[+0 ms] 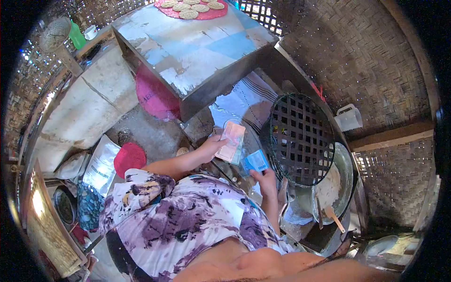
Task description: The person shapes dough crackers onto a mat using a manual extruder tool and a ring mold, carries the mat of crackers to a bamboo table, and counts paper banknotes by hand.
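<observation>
My left hand (pixel 211 148) is closed on a small stack of banknotes (pixel 231 142), with a reddish-orange note on top and a greenish edge beneath. To its right and a little lower, my right hand (pixel 265 180) pinches blue banknotes (pixel 255 162) by their lower edge. The two bundles are held close together but apart, in front of my body. Behind them lies a white striped cloth (pixel 242 105), beside a dark woven basket (pixel 303 138).
A worn table (pixel 202 42) at the top bears flat round pieces on a red mat (pixel 167 9). At right, a basin (pixel 345 176) holds pale dough-like stuff and a wooden spatula (pixel 334 219). A plastic jug (pixel 348 117) hangs on the woven wall. A red round mat (pixel 129 160) lies left.
</observation>
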Action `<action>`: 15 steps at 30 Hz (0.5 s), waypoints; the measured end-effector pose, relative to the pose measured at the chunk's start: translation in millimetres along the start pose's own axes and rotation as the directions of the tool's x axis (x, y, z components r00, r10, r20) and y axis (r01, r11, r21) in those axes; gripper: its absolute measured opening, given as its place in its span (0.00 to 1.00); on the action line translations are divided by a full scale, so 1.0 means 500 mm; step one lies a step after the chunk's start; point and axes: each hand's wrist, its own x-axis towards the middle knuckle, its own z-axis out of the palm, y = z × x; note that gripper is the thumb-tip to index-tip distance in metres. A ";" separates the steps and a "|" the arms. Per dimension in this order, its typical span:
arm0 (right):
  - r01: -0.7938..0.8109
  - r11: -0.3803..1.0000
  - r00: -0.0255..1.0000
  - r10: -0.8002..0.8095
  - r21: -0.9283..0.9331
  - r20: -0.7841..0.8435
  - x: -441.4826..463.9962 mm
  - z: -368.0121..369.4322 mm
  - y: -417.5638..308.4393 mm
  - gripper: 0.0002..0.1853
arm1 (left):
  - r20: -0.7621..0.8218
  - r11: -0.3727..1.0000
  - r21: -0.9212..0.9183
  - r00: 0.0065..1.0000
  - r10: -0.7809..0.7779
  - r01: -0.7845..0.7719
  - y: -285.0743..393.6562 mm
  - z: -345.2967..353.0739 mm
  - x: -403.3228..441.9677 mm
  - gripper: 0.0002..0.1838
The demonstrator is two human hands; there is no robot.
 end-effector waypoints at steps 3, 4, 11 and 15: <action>-0.047 0.999 0.998 0.047 0.014 0.043 -0.004 -0.009 -0.012 0.15 | 0.075 0.999 0.045 0.997 -0.009 0.005 -0.001 -0.003 0.011 0.17; -0.068 0.997 0.996 0.066 0.032 0.063 -0.005 -0.009 -0.021 0.14 | 0.081 0.998 0.060 0.997 -0.014 0.009 -0.005 -0.003 0.014 0.18; -0.058 0.966 0.995 0.035 0.251 0.097 0.016 0.009 -0.001 0.11 | 0.083 0.994 0.106 0.995 -0.047 0.038 -0.016 0.002 0.016 0.16; -0.086 0.982 0.996 0.082 0.170 0.030 0.043 0.000 0.027 0.10 | 0.107 0.991 0.109 0.990 -0.094 0.082 0.010 0.023 0.001 0.15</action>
